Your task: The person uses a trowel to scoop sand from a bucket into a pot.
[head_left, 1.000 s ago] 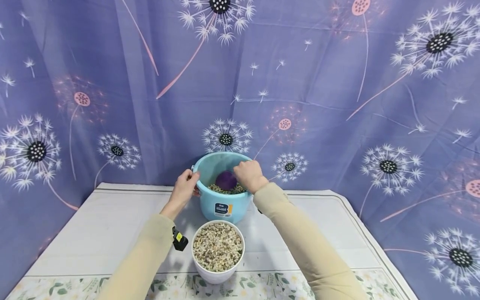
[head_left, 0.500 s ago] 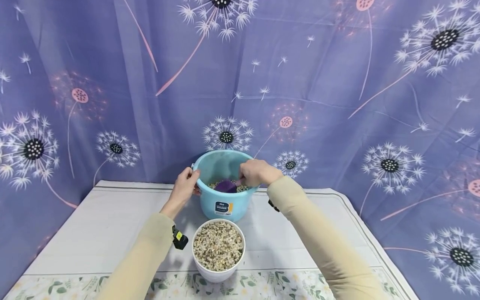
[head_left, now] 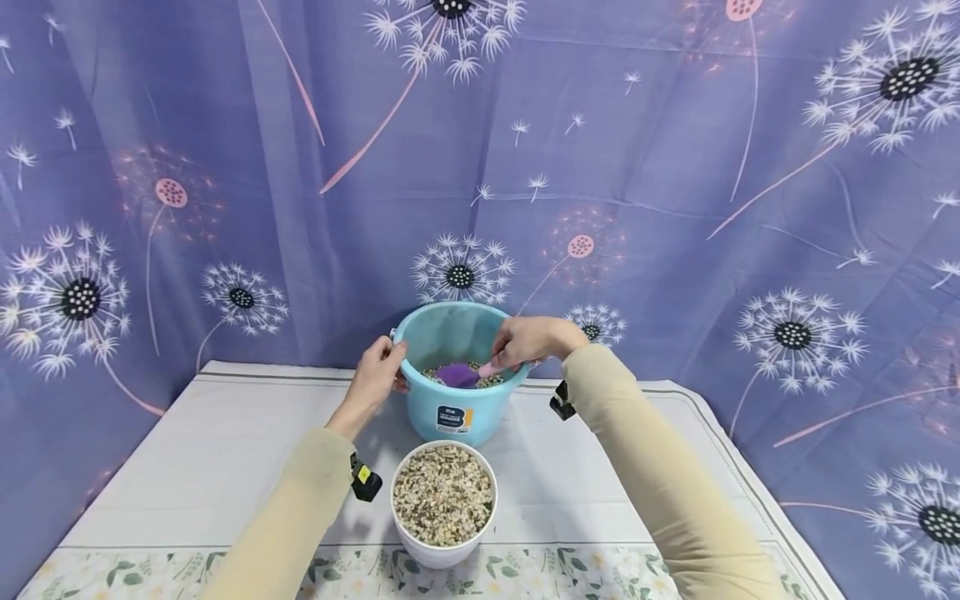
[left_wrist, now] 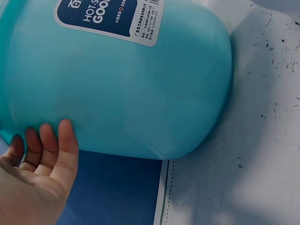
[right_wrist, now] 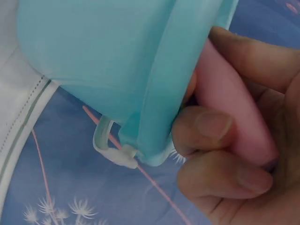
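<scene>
A light blue bucket [head_left: 491,415] stands towards the back of the table, with mixed grainy potting material low inside it. My left hand [head_left: 372,375] grips its left rim, thumb over the edge; in the left wrist view the fingertips [left_wrist: 68,133] lie against the outer wall. Inside the bucket is a small scoop with a purple blade [head_left: 459,375], resting low among the grains. My right hand [head_left: 534,340] holds its pink handle [right_wrist: 229,103], fingers curled round it, at the right rim. In front stands a white pot [head_left: 441,556] filled with pale grains [head_left: 442,493].
A white tablecloth [head_left: 247,450] with a floral front band covers the table. Behind hangs a purple-blue dandelion curtain [head_left: 360,208]. Dark crumbs [left_wrist: 276,65] lie scattered on the cloth near the bucket. The bucket's pale handle loop [right_wrist: 110,147] hangs at its side.
My right hand has moved to the right and turned, bringing the scoop's blade from upright to lying flatter among the grains. My left hand keeps its grip on the bucket rim.
</scene>
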The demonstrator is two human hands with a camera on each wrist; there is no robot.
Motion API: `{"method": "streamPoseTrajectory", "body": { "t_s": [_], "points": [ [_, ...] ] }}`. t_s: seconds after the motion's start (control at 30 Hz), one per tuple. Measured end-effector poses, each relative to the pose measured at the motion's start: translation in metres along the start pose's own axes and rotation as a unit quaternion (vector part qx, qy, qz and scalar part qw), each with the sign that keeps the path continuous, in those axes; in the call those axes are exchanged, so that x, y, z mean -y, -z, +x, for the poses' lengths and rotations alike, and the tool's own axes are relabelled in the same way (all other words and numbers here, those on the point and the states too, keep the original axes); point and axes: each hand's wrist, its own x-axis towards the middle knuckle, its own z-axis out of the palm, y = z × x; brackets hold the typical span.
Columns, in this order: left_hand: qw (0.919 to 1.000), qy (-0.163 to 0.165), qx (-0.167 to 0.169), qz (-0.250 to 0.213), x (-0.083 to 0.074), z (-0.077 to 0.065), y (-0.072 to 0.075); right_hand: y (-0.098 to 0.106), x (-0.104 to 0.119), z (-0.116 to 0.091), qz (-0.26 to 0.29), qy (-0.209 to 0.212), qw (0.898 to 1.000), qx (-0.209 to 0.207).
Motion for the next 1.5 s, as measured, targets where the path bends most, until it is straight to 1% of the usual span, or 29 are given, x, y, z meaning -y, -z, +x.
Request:
{"method": "streamPoseTrajectory", "body": {
  "t_s": [0.13, 0.33, 0.53, 0.7, 0.83, 0.93, 1.07, 1.2, 1.3, 1.43, 1.5],
  "points": [
    [1.0000, -0.006, 0.006, -0.001, 0.000, 0.000, -0.002, 0.007, -0.012, -0.009, 0.057, 0.002, 0.998, -0.001],
    [0.9998, -0.015, 0.009, 0.000, -0.003, 0.001, -0.002, 0.015, -0.022, -0.023, 0.102, 0.005, 0.995, -0.006],
    [0.9999, -0.012, 0.008, -0.004, -0.003, 0.001, -0.002, 0.015, -0.033, -0.029, 0.157, 0.002, 0.987, -0.038],
    [0.9999, -0.007, 0.009, -0.010, -0.001, 0.002, -0.003, 0.011, -0.045, -0.035, 0.179, 0.014, 0.982, -0.063],
    [0.9999, -0.012, 0.011, -0.002, -0.002, 0.001, -0.002, 0.004, -0.051, -0.040, 0.187, 0.022, 0.978, -0.088],
    [0.9999, -0.013, 0.010, 0.002, -0.003, 0.001, -0.001, -0.003, -0.055, -0.043, 0.209, 0.015, 0.972, -0.106],
    [0.9999, -0.004, 0.010, 0.006, -0.003, -0.001, 0.000, -0.011, -0.059, -0.046, 0.237, 0.003, 0.964, -0.119],
    [0.9999, -0.002, 0.010, 0.012, -0.002, -0.001, 0.001, -0.014, -0.058, -0.047, 0.238, -0.007, 0.962, -0.136],
    [0.9998, -0.002, 0.010, 0.014, -0.002, -0.002, 0.001, -0.015, -0.056, -0.048, 0.220, -0.026, 0.964, -0.151],
    [0.9999, 0.001, 0.010, 0.013, -0.002, -0.002, 0.000, -0.014, -0.053, -0.051, 0.161, -0.041, 0.972, -0.165],
    [0.9999, 0.002, 0.010, 0.013, -0.002, -0.001, 0.000, -0.013, -0.050, -0.051, 0.139, -0.045, 0.974, -0.170]
  ]
}}
